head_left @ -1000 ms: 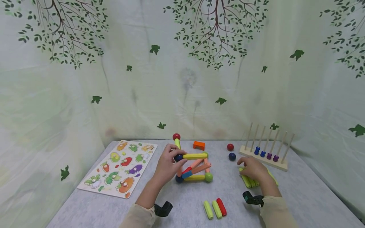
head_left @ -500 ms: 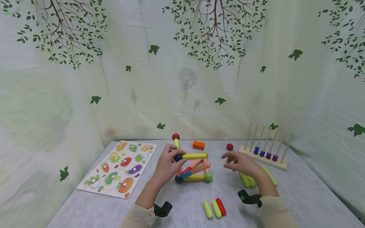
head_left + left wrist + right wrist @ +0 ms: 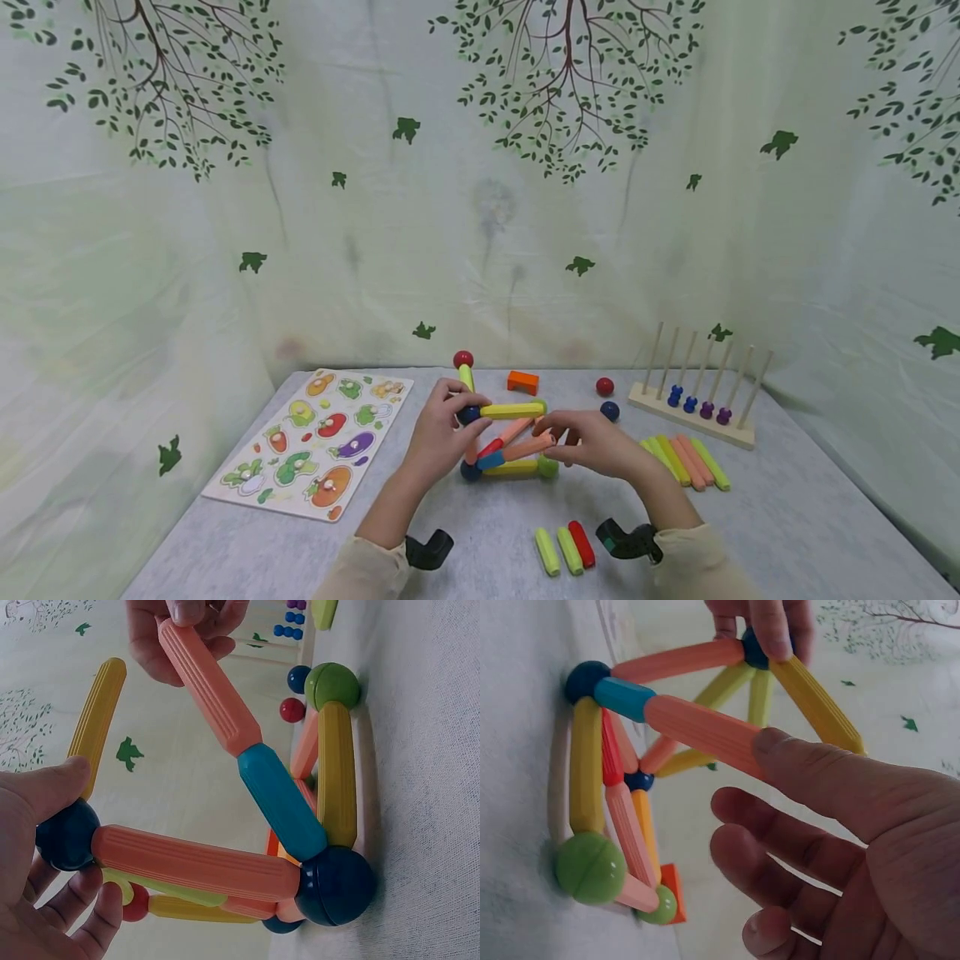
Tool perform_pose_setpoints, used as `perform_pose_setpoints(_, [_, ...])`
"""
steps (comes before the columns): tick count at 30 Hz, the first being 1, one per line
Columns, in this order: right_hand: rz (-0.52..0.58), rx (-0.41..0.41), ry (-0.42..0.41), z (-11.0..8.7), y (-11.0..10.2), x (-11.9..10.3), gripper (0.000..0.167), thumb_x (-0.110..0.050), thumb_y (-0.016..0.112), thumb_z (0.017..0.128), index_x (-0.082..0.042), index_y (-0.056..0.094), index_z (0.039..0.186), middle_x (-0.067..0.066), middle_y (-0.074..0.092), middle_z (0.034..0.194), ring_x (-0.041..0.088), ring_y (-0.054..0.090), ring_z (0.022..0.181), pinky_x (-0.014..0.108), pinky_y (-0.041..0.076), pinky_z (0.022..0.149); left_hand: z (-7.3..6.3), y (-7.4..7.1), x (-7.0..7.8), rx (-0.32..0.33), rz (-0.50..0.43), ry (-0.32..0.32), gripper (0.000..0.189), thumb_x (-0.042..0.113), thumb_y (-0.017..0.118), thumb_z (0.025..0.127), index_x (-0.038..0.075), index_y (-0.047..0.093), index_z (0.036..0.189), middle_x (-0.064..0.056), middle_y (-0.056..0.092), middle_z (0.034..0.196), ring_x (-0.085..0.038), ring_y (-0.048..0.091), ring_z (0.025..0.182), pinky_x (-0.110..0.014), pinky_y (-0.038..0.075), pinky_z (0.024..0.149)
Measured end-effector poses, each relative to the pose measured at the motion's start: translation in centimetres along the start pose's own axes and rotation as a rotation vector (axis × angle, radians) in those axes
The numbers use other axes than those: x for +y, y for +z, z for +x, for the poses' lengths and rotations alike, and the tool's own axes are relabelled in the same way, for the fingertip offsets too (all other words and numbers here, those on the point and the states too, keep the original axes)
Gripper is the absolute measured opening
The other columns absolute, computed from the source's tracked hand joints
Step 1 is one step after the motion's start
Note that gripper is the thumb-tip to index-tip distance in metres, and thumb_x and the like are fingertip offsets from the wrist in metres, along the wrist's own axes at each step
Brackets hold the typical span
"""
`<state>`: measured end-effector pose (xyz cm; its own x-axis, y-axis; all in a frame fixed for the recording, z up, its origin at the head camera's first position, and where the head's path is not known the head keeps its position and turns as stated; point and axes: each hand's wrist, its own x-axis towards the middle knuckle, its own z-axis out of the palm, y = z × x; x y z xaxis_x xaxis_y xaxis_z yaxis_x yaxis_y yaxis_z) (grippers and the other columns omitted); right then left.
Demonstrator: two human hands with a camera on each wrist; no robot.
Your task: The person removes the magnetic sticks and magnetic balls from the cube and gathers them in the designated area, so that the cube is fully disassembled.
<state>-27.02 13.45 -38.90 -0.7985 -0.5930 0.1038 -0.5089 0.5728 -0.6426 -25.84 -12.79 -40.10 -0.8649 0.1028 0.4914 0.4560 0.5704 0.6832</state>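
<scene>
A magnetic stick-and-ball frame of coloured rods and balls stands mid-table. My left hand pinches its upper dark blue ball, from which a yellow rod and a salmon rod extend. My right hand holds the free end of another salmon rod between thumb and fingers. That rod meets a short blue rod end to end, slanting up from the lower dark blue ball. A green ball sits at a lower corner. A red ball tops a rod behind my left hand.
Left lies a vegetable puzzle board. Behind the frame is an orange block. A loose red ball and dark blue ball lie near the pegged stand. Several rods lie right; a red rod and two green ones lie in front.
My right hand has moved left from the rods on the right to the frame and now holds the salmon rod's end. The rods it covered show again. My left hand stays put.
</scene>
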Motion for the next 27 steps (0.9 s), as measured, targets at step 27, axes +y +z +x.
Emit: perform_pose_setpoints(27, [-0.039, 0.330, 0.225, 2.1, 4.2, 0.7, 0.014, -0.022, 0.078, 0.087, -0.019, 0.067, 0.095, -0.006, 0.059, 0.077, 0.013, 0.052, 0.069, 0.023, 0.046, 0.059, -0.1, -0.2, 0.4, 0.004, 0.005, 0.032, 0.019, 0.020, 0.080, 0.085, 0.021, 0.074, 0.103, 0.001, 0.050, 0.110, -0.014, 0.050, 0.092, -0.036, 0.054, 0.075])
